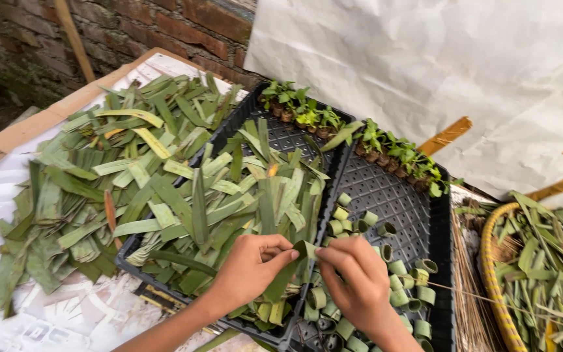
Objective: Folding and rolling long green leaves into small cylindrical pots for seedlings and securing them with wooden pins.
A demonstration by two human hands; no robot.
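Head view looked down on a bench (14,215) covered with a pale printed sheet, running from the upper left to the bottom of the frame. White sheeting (425,58) hung across the upper right, against a brick wall (131,29). A loose heap of cut green leaf strips (92,176) lay over the left half of the bench. Two black plastic trays stood side by side at centre: the left tray (229,130) was piled with more leaf strips, the right tray (405,208) held small rolled leaf cups (402,287) in its lower part and a row of seedlings (399,156) along its far edge. A yellow-rimmed basket (493,287) of leaf scraps sat at the lower right.

Low at centre, both hands met over the seam between the trays. The left hand (249,267) pinched one end of a leaf strip (304,251) between thumb and forefinger; the right hand (353,274) gripped the other end, fingers curled, the strip bent between them.
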